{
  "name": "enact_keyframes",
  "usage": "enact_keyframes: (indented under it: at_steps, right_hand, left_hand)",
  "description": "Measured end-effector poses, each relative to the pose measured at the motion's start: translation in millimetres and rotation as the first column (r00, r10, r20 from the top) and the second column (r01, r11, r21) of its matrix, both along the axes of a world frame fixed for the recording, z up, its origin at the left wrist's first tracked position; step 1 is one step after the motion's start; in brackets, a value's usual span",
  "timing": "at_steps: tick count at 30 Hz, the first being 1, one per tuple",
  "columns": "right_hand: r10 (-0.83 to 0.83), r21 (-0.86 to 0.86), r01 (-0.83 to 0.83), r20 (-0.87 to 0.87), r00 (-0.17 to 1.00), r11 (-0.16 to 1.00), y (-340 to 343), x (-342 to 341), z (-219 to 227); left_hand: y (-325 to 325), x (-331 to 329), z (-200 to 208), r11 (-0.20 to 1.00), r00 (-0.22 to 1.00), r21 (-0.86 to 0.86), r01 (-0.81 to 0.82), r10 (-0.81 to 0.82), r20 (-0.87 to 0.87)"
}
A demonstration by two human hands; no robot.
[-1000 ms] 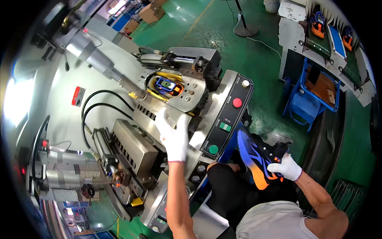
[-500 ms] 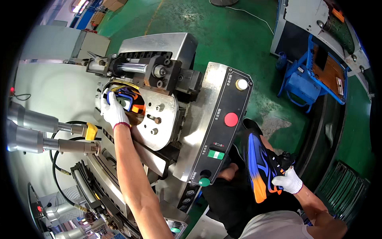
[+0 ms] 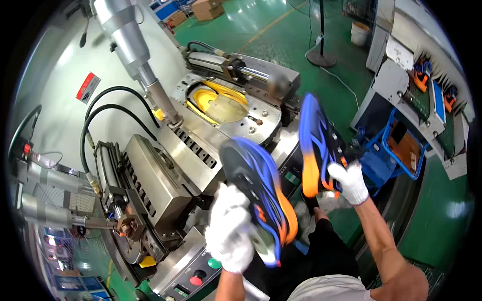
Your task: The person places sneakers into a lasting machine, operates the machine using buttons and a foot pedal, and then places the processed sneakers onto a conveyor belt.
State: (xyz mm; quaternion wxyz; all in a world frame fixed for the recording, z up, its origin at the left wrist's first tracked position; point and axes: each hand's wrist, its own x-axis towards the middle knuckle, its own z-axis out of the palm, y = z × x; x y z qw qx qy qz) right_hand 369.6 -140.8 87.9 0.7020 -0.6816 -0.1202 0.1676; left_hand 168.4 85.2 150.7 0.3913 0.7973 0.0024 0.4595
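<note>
Gloved left hand [image 3: 229, 231], fingers clamped on one blue-and-orange shoe [image 3: 261, 193]; gloved right hand [image 3: 351, 183], fingers clamped on a second shoe [image 3: 317, 145]; beyond, a metal machine [image 3: 193, 150].

We had both gloved hands raised in front of us, gripping, a gap between them. Our left hand [image 3: 230, 228] was motion-blurred, so finger detail was unreadable; the left forearm [image 3: 230, 288] came up near-vertical from the lower edge, only a short bare stretch visible. Our right hand [image 3: 350, 183] had its thumb pointing left, other fingers mostly hidden. The bare right forearm [image 3: 379, 232] slanted up-left from a bent elbow. Our pale-shirted torso [image 3: 329, 290] sat bottom centre.
</note>
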Motion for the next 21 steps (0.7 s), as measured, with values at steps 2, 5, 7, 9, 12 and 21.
enact_keyframes:
  at_steps: [2,5,7,9,12,21]
  right_hand:
    - [0.116,-0.144,-0.084,0.234,0.965,0.986,41.1,42.0,29.5]
    - [0.385,-0.568,-0.22,0.188,0.904,0.793,145.7,70.5,123.4]
    - [0.42,-0.254,-0.341,0.415,0.807,0.905,221.8,101.2,112.2]
    - [0.578,-0.473,-0.404,0.314,0.754,0.783,274.8,127.1,126.6]
    - [0.68,-0.857,-0.095,0.329,0.656,0.506,366.3,158.2,63.8]
    - [0.732,-0.872,0.114,0.465,0.499,0.476,400.7,150.0,18.0]
  left_hand:
    - [-25.5,-64.1,-27.8,0.995,0.964,-0.055,0.082,-0.094,-0.249]
    - [-59.9,-151.7,-90.2,0.942,0.811,-0.335,-0.032,-0.171,-0.559]
    - [-68.7,-178.8,-104.8,0.994,0.75,-0.097,-0.06,-0.02,-0.662]
    - [-77.2,-201.3,-118.8,0.959,0.717,-0.237,-0.158,-0.054,-0.695]
    - [-71.0,-217.4,-124.6,0.961,0.76,-0.269,-0.07,-0.123,-0.638]
    - [-83.3,-214.8,-159.0,0.782,0.833,-0.619,-0.067,-0.298,-0.466]
